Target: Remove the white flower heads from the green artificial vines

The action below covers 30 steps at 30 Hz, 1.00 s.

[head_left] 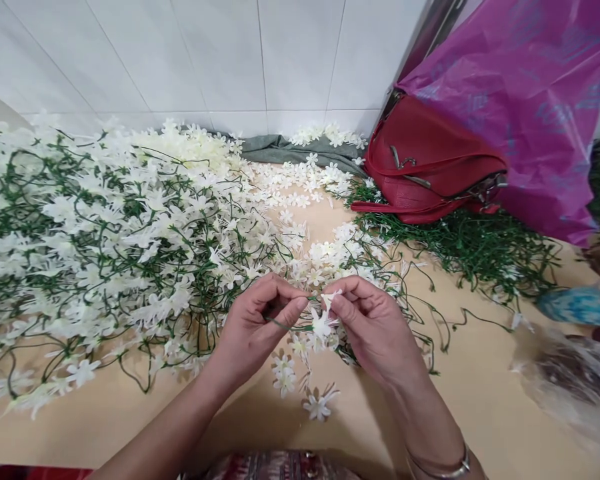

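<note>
The left hand [260,333] of the person is over the light tan tabletop [480,373], and its grip, made of thumb and forefinger, is pinching a thin green stem [287,326]. At the end of this stem there is a white flower with narrow pointed petals [323,325], which is located between the two hands. The right hand [373,327] is just beside it, and its grip is pinching a small white petal piece [332,298]; whether this piece is joined to the stem, I cannot tell. On the right wrist there is a silver-coloured metal bangle [445,472]. Below the hands, a single white flower head [319,405] lies on the tabletop. To the left, a large pile of white flowers with curled green stems [130,220] covers much of the surface. Behind the hands, loose white flower heads [333,255] are scattered. At the right lies a heap of bare-looking green stems [495,250], and upon its rear part rests a red bag with a zip [425,153]. A purple plastic bag with blue print [525,100] is next to the red one. At the back, a grey-green cloth [275,148] lies along the white tiled wall [300,60].
</note>
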Tool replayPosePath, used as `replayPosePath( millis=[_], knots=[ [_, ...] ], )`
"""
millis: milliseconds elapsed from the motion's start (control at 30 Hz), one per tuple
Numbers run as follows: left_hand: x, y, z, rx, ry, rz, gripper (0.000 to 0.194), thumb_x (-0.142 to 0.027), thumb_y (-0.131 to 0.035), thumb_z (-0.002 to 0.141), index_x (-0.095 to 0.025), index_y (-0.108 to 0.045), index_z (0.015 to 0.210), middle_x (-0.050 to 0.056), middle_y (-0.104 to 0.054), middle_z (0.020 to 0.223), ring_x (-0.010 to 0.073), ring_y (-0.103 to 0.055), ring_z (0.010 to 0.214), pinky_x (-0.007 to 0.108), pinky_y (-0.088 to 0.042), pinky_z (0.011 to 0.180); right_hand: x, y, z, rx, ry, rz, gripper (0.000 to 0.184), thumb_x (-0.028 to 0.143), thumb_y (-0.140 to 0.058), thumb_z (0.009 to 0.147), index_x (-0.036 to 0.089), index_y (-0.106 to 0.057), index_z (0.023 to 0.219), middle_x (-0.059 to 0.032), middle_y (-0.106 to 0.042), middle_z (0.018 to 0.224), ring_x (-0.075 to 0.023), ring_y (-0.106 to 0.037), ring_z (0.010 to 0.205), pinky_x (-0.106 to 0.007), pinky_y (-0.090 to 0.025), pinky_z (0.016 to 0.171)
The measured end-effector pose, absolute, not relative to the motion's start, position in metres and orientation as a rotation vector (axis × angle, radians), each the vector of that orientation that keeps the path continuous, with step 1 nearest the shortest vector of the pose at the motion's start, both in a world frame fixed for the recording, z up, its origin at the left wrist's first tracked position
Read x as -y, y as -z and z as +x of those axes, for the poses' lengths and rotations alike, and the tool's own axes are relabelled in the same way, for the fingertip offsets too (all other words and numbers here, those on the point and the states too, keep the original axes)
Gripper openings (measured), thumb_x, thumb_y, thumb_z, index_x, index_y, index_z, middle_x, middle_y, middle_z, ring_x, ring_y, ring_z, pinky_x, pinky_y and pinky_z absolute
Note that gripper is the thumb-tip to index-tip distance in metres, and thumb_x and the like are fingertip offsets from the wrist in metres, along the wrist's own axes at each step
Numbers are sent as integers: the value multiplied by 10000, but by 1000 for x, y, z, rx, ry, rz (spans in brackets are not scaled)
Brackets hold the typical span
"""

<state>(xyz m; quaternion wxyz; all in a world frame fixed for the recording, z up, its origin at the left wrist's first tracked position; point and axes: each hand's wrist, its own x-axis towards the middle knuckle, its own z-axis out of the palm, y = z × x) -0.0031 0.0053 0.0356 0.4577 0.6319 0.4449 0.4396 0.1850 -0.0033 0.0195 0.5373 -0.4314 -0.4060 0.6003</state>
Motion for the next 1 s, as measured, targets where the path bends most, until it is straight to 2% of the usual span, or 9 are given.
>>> replayPosePath(
  millis=[267,400,567,633,767,1000],
  knots=[
    [-2,-39,-4,-1081,-1130,1731,94,-232,-682,955,-205,-761,911,12,-604,748,138,-540,682,242,-408,602,6,-21,188,1067,-1481,-1036,217,423,-823,848,217,-756,856,23,-669,646,-123,-578,604,-246,-466,597],
    [-3,-40,-5,-1080,-1129,1856,78,-218,-673,972,-217,-745,940,9,-630,756,144,-571,714,247,-435,634,5,-20,189,1090,-1503,-1048,184,398,-810,868,221,-759,867,24,-667,661,-118,-577,625,-243,-460,619],
    [-3,-32,-7,-1045,-1119,2021,60,-186,-667,982,-227,-704,1006,25,-727,868,157,-666,840,257,-506,731,5,-20,190,1127,-1502,-1092,178,397,-787,883,225,-747,855,22,-671,675,-119,-565,630,-251,-449,625],
    [-1,-26,-7,-1043,-1135,2007,72,-167,-650,990,-221,-691,1012,21,-732,872,139,-684,809,240,-522,722,5,-21,190,1161,-1485,-1135,186,399,-770,892,220,-739,852,22,-667,667,-118,-550,619,-252,-431,612],
    [2,-14,-5,-1034,-1165,1943,82,-149,-628,999,-207,-676,1032,-16,-709,760,96,-682,640,197,-529,643,2,-21,188,1212,-1501,-1182,228,422,-756,885,203,-715,836,19,-658,658,-121,-539,611,-259,-411,605],
    [0,4,-4,-1000,-1207,1816,117,-102,-608,992,-193,-679,972,-17,-730,779,92,-714,693,167,-541,667,-3,-15,180,1149,-1578,-1263,402,558,-805,801,177,-676,797,17,-625,659,-123,-511,629,-261,-392,624]
  ],
)
